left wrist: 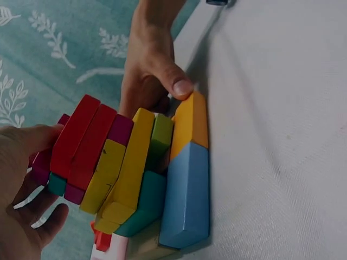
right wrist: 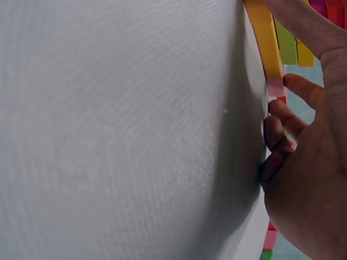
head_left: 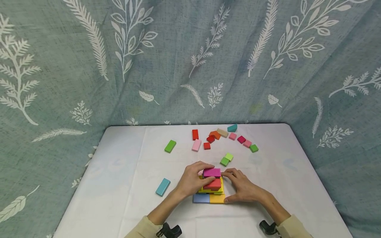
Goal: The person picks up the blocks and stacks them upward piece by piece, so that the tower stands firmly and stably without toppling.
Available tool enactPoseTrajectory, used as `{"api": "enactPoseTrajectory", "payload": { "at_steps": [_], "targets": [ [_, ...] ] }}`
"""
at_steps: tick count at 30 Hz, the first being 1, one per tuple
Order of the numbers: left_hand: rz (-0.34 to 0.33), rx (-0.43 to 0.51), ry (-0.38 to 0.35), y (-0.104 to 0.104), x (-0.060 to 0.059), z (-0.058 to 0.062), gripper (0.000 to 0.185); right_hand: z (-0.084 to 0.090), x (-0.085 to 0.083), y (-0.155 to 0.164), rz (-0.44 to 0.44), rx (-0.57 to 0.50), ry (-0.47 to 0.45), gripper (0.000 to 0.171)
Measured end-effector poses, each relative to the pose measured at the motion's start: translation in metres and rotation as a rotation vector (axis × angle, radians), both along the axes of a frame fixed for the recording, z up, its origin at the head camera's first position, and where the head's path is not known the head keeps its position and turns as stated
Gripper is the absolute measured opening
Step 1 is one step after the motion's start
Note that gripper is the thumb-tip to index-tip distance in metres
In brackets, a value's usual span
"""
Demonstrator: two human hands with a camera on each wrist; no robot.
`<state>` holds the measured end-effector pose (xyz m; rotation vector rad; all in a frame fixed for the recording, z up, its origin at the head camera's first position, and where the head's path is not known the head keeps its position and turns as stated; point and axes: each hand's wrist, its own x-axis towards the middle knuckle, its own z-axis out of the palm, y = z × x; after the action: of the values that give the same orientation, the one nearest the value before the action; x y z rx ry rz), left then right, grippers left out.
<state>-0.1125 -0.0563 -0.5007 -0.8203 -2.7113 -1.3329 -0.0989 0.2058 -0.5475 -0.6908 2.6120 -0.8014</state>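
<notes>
A layered stack of coloured wooden blocks stands near the front of the table. My left hand [head_left: 189, 181] pinches the magenta block [head_left: 212, 173] at its top between thumb and fingers. Below it lie red blocks [left wrist: 78, 135], then yellow blocks [left wrist: 135, 157], with teal and green blocks between the layers. A blue block [head_left: 201, 198] and an orange block [head_left: 217, 199] form the front of the base. My right hand [head_left: 242, 187] rests beside the stack, its thumb at the orange block's right end and its index finger reaching toward the upper layers.
Behind the stack are two green blocks [head_left: 227, 159]. Several red, pink, orange and other blocks lie scattered farther back, including a red block [head_left: 194, 134]. To the left are a blue-teal block [head_left: 162, 187] and a green block [head_left: 170, 146]. A patterned curtain hangs behind the white table [head_left: 119, 172].
</notes>
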Motion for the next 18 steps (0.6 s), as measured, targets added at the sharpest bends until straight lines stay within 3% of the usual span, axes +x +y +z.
{"api": "enactPoseTrajectory", "payload": {
  "at_steps": [18],
  "targets": [
    [-0.018, 0.007, -0.007, -0.0030, 0.0014, -0.0005, 0.046, -0.0018, -0.0009, -0.0006, -0.007, -0.002, -0.003, 0.095]
  ]
}}
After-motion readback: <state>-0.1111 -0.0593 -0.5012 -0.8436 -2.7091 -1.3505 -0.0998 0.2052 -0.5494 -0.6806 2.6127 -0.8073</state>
